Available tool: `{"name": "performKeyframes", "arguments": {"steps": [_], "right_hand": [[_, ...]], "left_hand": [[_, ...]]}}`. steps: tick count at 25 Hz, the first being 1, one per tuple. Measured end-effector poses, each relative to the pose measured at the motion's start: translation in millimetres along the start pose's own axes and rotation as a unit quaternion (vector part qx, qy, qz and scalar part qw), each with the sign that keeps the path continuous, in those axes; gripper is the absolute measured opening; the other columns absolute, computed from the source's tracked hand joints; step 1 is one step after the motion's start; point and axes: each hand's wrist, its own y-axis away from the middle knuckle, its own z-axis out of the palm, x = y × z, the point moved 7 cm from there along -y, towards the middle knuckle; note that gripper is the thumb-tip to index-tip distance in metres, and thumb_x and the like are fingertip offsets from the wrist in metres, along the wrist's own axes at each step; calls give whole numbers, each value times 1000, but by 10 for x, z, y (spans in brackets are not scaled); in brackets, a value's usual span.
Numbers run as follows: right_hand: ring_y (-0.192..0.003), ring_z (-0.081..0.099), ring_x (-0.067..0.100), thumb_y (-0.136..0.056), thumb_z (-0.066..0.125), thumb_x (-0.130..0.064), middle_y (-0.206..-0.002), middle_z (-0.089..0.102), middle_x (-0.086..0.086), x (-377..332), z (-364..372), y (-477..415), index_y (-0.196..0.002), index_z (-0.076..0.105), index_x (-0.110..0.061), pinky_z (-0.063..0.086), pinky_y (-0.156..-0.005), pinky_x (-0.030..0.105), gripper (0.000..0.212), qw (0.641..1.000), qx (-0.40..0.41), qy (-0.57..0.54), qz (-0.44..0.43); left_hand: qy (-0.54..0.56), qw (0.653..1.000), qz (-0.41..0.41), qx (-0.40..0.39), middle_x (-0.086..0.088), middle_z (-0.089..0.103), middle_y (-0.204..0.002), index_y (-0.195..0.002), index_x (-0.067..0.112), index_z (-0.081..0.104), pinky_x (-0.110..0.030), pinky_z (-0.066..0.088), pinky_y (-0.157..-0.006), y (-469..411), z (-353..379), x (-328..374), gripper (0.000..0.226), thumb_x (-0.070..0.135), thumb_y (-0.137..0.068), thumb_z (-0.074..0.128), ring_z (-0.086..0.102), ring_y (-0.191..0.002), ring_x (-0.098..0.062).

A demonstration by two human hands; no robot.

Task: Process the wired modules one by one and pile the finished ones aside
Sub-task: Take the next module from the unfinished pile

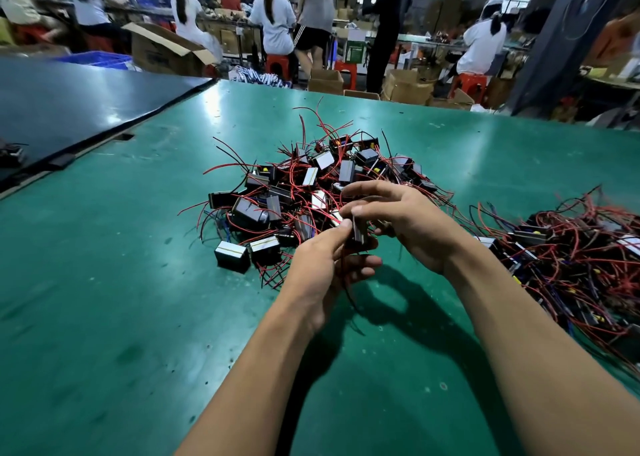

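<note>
A heap of small black wired modules (304,192) with red and black leads lies at the middle of the green table (104,282). A second heap of modules (571,268) sprawls at the right. In front of the middle heap, both hands hold one black module (358,230) above the table. My left hand (325,268) grips it from below, thumb against its side, and its leads hang down past the palm. My right hand (405,220) pinches the module's top between thumb and fingers.
A dark panel (69,106) lies across the table's far left corner. Beyond the far edge stand cardboard boxes (166,50), red stools and several people at other benches. Bare green surface stretches to the left of my arms.
</note>
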Motion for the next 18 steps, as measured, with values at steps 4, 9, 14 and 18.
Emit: {"name": "performKeyframes", "arguments": {"steps": [4,9,14,18], "right_hand": [[-76,65,16,-96,62,-14,-90,73,5,133,-54,-308,-100,72,-12,50,-71,29,10,994,106,8,32],[-95,65,11,-86,77,-33,-101,73,-2,183,128,-626,-103,76,-17,50,-90,28,24,962,132,238,17],[-90,62,22,-74,80,-53,-94,68,5,126,250,-802,-91,68,-12,50,-75,33,46,914,176,364,36],[-82,56,33,-79,69,-25,-86,58,11,133,292,-795,-78,51,-9,36,-59,30,25,889,197,409,59]], "left_hand": [[18,1000,1,10,-11,68,-81,-97,7,65,-23,58,-58,3,-18,-2,12,17,-96,59,68,-61,-18],[87,993,56,60,-14,70,-78,-95,4,58,-30,61,-67,-38,-123,116,5,1,-95,54,71,-68,-24],[35,979,129,156,-19,68,-87,-111,-2,59,-31,59,-58,-76,-339,206,17,-2,-94,55,68,-61,-22],[48,970,121,207,-19,64,-88,-107,-1,60,-25,54,-51,-113,-462,129,17,-6,-92,54,63,-58,-18]]}}
